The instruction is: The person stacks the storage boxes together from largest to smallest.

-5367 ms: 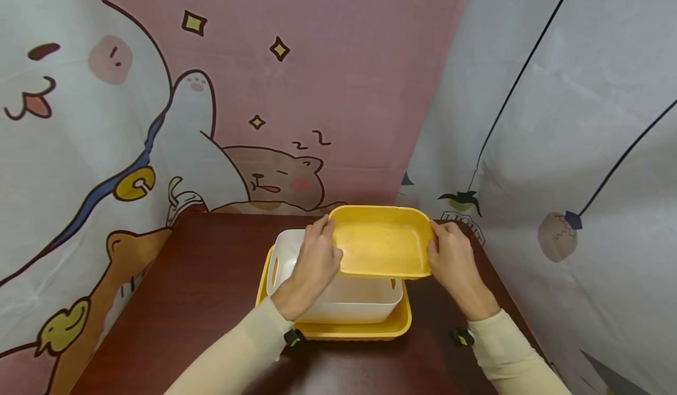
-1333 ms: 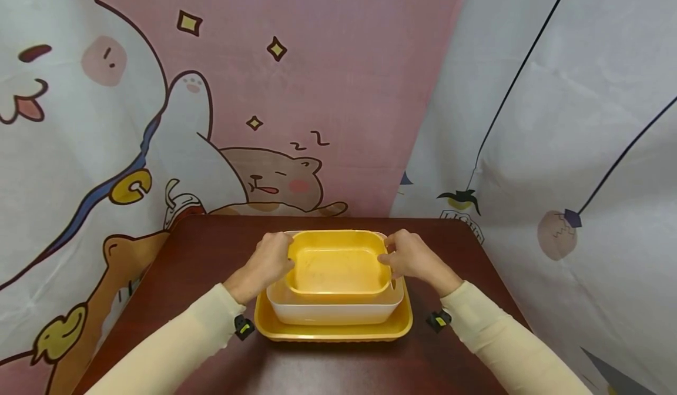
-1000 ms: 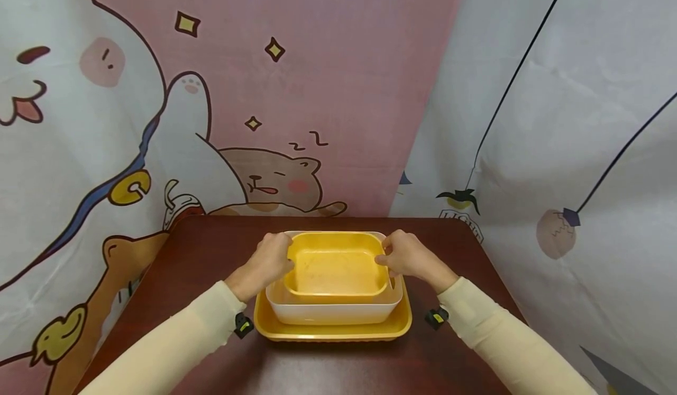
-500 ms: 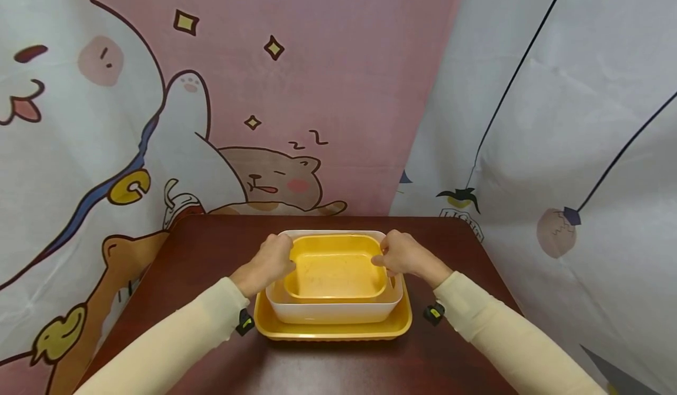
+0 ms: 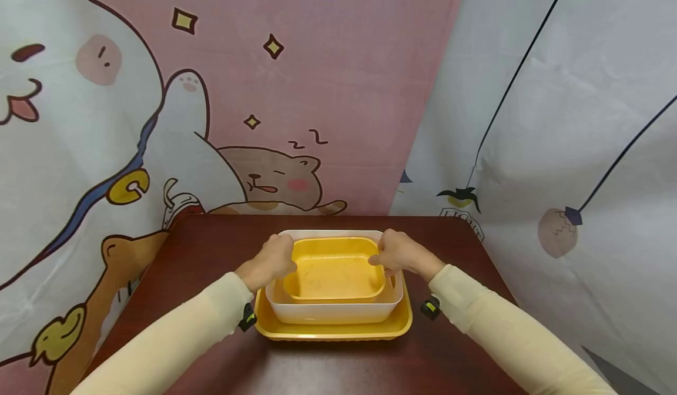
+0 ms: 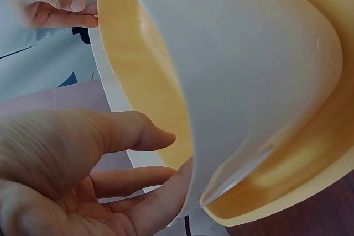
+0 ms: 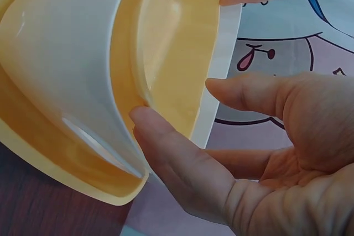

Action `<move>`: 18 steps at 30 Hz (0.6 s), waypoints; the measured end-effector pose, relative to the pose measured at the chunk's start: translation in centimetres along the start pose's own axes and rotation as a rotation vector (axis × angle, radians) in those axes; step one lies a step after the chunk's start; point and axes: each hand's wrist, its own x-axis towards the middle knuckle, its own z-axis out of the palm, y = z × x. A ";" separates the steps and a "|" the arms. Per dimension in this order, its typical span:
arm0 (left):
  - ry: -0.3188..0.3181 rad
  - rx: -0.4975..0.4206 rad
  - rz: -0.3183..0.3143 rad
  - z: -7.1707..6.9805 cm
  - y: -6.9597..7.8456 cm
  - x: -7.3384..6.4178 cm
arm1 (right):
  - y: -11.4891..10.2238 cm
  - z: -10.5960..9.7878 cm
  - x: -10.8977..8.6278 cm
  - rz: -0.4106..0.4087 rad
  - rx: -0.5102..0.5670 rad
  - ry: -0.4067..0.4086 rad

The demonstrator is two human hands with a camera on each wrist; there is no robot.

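Observation:
A small yellow tray (image 5: 335, 274) sits down inside a white basket (image 5: 338, 313) that has slotted handles. The basket stands in a larger yellow tray (image 5: 333, 332) on the table. My left hand (image 5: 271, 260) holds the small tray's left end, thumb on the inner side. At the opposite end my right hand (image 5: 403, 254) holds it the same way. In the left wrist view, fingers of the left hand (image 6: 83, 175) pass behind the basket's rim and are partly hidden. The right wrist view has the right hand's index fingertip by the small tray's rim.
The dark brown table (image 5: 211, 260) extends on both sides of the stack. Behind it hangs a pink and white cartoon cloth (image 5: 338, 119), with a pale cloth (image 5: 582, 148) along the right side.
From above and right of the basket, both hands brought the small yellow tray left and down into it. Over the last second it sank slightly lower and the hands drew a little closer together.

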 end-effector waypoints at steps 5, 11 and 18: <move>-0.023 0.021 -0.007 -0.1 0.1 0.3 | -0.5 0.0 0.3 0.023 -0.022 -0.021; -0.079 0.034 -0.014 -0.2 0.5 0.4 | -0.8 0.1 0.7 0.010 -0.018 -0.049; -0.145 0.023 -0.042 -0.4 0.8 0.5 | -0.8 0.5 1.0 0.006 0.000 -0.078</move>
